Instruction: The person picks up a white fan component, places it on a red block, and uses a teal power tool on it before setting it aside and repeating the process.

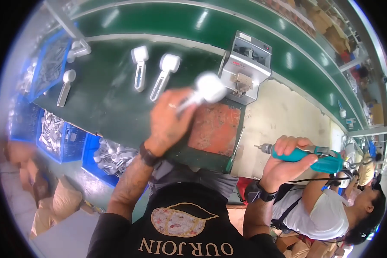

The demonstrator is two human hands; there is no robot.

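My left hand (167, 120) is closed around the handle of a white round-headed handheld device (210, 87), raised over the bench and slightly blurred. My right hand (288, 167) grips a teal electric screwdriver (329, 164), its metal bit pointing left over the pale part of the bench. Two similar white devices, one nearer the middle (161, 79) and one to its left (139, 69), lie beyond my left hand. Another slim white device (66, 88) rests by the bench's left edge. A reddish-brown mat (215, 129) lies below and right of the held device.
A grey metal machine (247, 64) stands at the far side of the green bench (103, 86). Blue crates (75, 144) full of white parts stand at the left. At the right sits another person (318, 206) in a white top. A dark cord trails from the screwdriver.
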